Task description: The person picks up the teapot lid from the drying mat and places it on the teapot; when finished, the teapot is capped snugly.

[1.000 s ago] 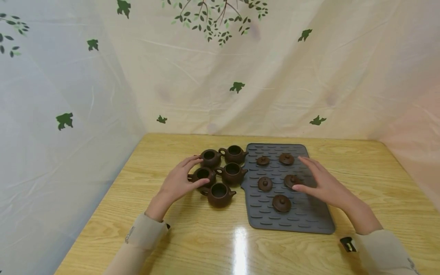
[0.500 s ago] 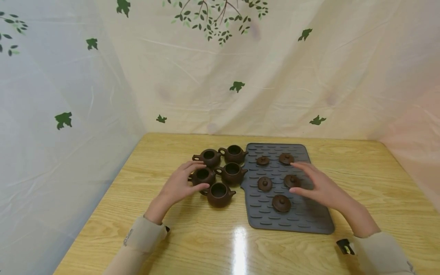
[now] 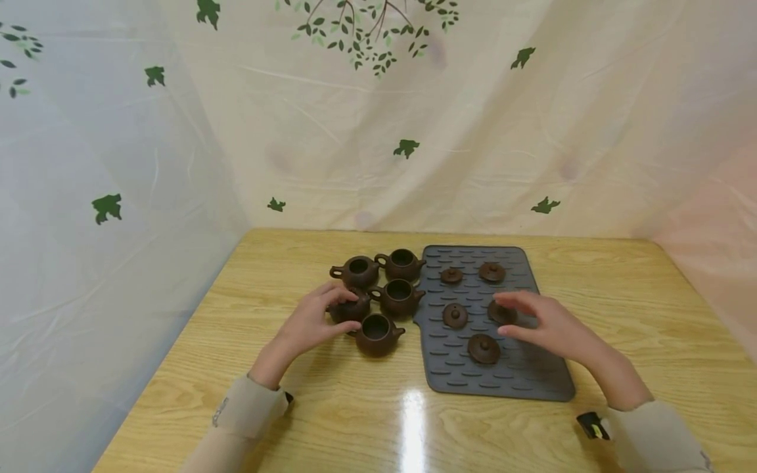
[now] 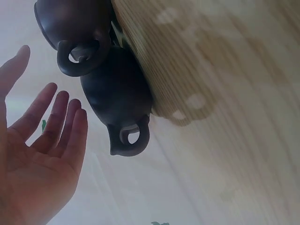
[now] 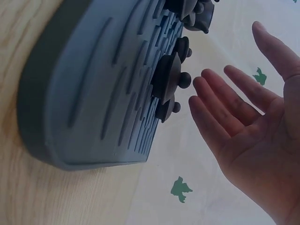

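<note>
Several small dark brown teapots without lids stand close together on the table. My left hand (image 3: pixel 307 322) hovers over the nearer left teapot (image 3: pixel 347 311), partly hiding it. In the left wrist view the fingers of that hand (image 4: pixel 47 150) are spread and apart from a teapot (image 4: pixel 117 89) with a looped handle. Several round knobbed lids lie on a dark grey ridged mat (image 3: pixel 520 381). Above the right-hand lid (image 3: pixel 503 313) my right hand (image 3: pixel 550 322) is held with thumb and fingers apart. The right wrist view shows a gap between this hand (image 5: pixel 253 126) and the nearest lid (image 5: pixel 166 79).
The front teapot (image 3: pixel 377 335) stands near the mat's left edge. Another lid (image 3: pixel 483 349) lies at the front of the mat. A wood-grain table (image 3: pixel 331 420) runs under everything, with a pale printed cloth (image 3: pixel 331 144) hanging behind and at the sides.
My left hand's fingers have come nearer over the left teapot, uncovering the back-left one. The right hand's fingers have moved from beside the back lid to over the right-hand lid.
</note>
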A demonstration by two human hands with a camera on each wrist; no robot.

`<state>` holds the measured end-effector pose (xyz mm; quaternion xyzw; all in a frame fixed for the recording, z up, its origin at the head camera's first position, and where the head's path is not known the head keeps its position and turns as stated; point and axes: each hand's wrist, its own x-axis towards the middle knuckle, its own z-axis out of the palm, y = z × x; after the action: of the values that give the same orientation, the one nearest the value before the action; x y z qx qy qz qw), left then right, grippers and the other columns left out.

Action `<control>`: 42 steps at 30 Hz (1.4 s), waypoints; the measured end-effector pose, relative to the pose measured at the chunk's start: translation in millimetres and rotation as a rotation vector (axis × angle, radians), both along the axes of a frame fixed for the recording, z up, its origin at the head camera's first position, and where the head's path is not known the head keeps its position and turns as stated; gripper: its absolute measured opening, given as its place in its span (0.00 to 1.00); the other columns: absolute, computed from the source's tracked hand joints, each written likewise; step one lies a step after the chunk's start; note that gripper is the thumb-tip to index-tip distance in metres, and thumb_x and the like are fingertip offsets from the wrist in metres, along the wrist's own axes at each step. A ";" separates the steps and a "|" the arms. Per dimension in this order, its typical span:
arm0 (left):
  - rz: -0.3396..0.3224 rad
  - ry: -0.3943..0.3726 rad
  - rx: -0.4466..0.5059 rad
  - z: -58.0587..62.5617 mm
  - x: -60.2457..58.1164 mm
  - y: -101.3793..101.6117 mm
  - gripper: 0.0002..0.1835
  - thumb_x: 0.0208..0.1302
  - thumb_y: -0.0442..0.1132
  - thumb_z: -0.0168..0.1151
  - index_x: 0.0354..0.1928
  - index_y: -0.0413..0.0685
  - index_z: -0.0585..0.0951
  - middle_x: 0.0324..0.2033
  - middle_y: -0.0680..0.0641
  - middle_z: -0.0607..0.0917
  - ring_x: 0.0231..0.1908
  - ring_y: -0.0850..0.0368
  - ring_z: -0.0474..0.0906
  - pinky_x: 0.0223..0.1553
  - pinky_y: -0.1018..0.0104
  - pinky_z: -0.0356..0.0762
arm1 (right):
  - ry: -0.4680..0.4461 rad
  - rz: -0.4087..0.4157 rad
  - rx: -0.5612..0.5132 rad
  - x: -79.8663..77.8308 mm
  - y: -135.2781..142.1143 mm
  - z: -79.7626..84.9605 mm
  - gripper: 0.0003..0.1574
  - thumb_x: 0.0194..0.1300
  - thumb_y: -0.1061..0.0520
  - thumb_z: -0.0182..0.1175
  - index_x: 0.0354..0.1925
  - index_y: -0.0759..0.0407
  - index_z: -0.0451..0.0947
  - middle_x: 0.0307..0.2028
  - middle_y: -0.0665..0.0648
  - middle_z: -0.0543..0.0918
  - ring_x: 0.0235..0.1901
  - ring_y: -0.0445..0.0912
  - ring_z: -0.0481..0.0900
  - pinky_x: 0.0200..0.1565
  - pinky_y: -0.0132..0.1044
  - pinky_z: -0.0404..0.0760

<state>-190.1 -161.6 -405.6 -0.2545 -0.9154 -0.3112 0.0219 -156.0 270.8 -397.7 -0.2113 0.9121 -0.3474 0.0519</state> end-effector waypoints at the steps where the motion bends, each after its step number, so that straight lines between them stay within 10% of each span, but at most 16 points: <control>1: -0.007 -0.012 0.011 -0.1 0.2 0.2 0.23 0.57 0.49 0.74 0.54 0.50 0.82 0.50 0.51 0.81 0.52 0.52 0.81 0.54 0.53 0.81 | -0.001 0.008 -0.003 -0.2 0.2 -0.4 0.38 0.66 0.47 0.66 0.67 0.63 0.70 0.63 0.65 0.77 0.63 0.64 0.75 0.61 0.60 0.74; 17: -0.139 -0.131 0.050 -3.0 -1.3 7.2 0.12 0.61 0.39 0.71 0.46 0.48 0.83 0.39 0.51 0.86 0.40 0.60 0.83 0.44 0.68 0.83 | -0.032 0.108 -0.063 -1.6 -7.4 -9.2 0.26 0.65 0.51 0.67 0.59 0.60 0.78 0.55 0.61 0.84 0.51 0.54 0.83 0.51 0.45 0.84; 42: -0.094 -0.210 0.058 -7.4 -3.8 6.1 0.06 0.63 0.33 0.68 0.41 0.48 0.84 0.39 0.49 0.87 0.40 0.59 0.85 0.42 0.71 0.83 | -0.135 0.187 -0.126 -8.3 -14.7 -25.7 0.09 0.64 0.54 0.68 0.43 0.54 0.84 0.49 0.62 0.86 0.49 0.35 0.82 0.42 0.31 0.84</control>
<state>-193.9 -155.5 -413.0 -0.2622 -0.8904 -0.3631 -0.0813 -164.3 256.0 -423.4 -0.2741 0.8593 -0.4112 0.1320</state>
